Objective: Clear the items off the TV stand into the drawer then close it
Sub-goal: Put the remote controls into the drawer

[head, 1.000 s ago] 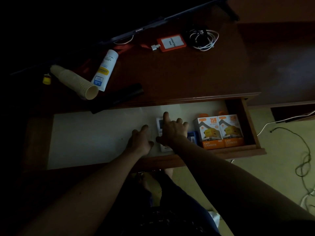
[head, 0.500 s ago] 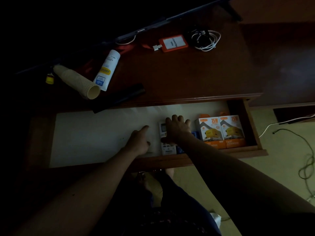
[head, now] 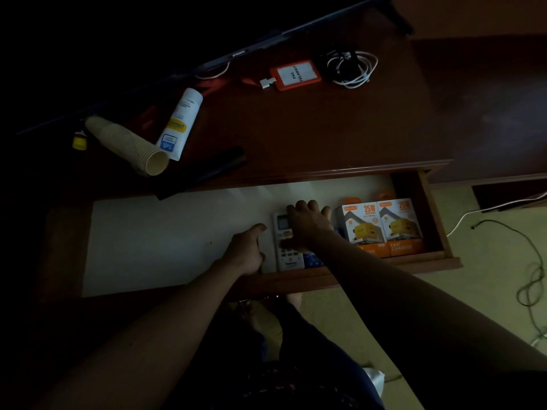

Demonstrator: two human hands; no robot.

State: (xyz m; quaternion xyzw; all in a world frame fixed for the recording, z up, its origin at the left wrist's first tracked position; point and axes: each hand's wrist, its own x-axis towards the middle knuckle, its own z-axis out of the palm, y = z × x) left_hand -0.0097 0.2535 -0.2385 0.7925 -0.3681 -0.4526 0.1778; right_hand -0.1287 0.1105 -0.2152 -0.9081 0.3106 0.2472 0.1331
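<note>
The drawer [head: 384,266] of the TV stand [head: 325,128] is pulled out. A white remote [head: 288,257] lies on its pale bottom, near the front wall. My right hand [head: 307,226] covers the remote's upper half, palm down, with the thumb across the buttons and the fingers curled past its right edge. My left hand [head: 247,250] rests just left of the remote, loosely curled and holding nothing. On the stand top lie a stack of paper cups [head: 127,145], a white tube [head: 180,124], a black object [head: 204,173], an orange badge holder [head: 296,74] and a coiled white cable [head: 352,68].
Two orange-and-white charger boxes [head: 380,226] stand at the drawer's right end, with a small blue item [head: 312,260] beside the remote. The TV's lower edge [head: 236,54] runs along the back. A small yellow thing [head: 80,140] sits far left. Cables [head: 529,261] trail on the floor at the right.
My right hand has slid farther into the drawer over the remote, uncovering its lower buttons. The remote has shifted slightly toward the charger boxes. My left hand has stayed beside it.
</note>
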